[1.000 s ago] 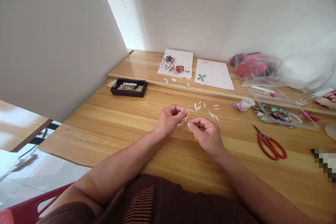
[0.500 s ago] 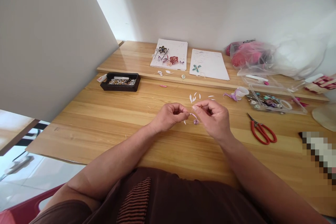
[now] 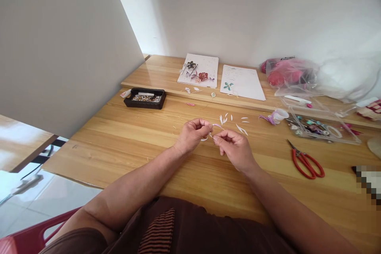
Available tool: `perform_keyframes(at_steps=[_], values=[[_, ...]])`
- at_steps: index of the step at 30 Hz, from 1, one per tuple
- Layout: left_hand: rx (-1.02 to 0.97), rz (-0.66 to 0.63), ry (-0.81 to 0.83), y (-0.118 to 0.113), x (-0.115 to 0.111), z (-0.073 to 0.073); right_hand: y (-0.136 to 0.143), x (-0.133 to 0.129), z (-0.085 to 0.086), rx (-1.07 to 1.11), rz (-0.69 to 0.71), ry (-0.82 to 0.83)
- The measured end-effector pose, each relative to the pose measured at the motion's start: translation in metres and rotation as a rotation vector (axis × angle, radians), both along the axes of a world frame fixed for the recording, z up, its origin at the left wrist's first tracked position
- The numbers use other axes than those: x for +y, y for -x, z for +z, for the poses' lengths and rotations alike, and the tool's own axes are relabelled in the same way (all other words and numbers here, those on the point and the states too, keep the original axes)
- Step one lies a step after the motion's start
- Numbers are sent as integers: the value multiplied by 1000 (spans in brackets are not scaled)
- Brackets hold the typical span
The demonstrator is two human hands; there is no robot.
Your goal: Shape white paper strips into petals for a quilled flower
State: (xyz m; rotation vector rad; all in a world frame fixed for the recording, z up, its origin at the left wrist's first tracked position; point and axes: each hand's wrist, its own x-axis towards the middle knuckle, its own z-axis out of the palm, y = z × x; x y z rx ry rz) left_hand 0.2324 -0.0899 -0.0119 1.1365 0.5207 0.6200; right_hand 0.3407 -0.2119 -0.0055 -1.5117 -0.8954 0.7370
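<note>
Above the middle of the wooden table, my left hand (image 3: 193, 134) is closed in a pinch on a thin pale lilac strip (image 3: 218, 126) that curves out to the right of its fingertips. My right hand (image 3: 233, 146) is just to the right and a little lower. Its thumb and forefinger are pinched at something thin and whitish, too small to name, close to the left fingertips. Behind the hands lie several white petal-shaped pieces (image 3: 222, 120), with two longer ones (image 3: 241, 129) to the right.
Red-handled pliers (image 3: 305, 163) lie at the right, before a clear box of beads (image 3: 318, 127). A black bead tray (image 3: 145, 98) stands back left. White papers (image 3: 242, 82) with flower ornaments and a plastic bag (image 3: 290, 72) are on the raised shelf.
My right hand has moved down, lower than the left, and the strip now arches above it. The view has shifted, so the table's things appear lower and farther right.
</note>
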Motion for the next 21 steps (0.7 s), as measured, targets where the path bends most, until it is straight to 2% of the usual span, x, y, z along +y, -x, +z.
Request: perform_keyframes(at_steps=[5, 8, 10, 13, 16, 19, 21], values=[[36, 66, -38, -1, 1, -1, 9, -8, 8, -394, -47, -54], [87, 32, -85, 0, 1, 1, 9, -12, 13, -610, -94, -114], [124, -14, -140, 1, 1, 3, 6, -14, 17, -670, -122, -149], [160, -107, -211, 4, -1, 6, -2, -13, 23, -641, -159, -167], [163, -213, -200, 6, -3, 9, -11, -10, 26, -519, -192, -144], [147, -272, -167, 8, -4, 11, -16, -4, 23, -262, -152, -81], [107, -267, -129, 7, -4, 11, -17, -1, 18, -74, -105, -29]])
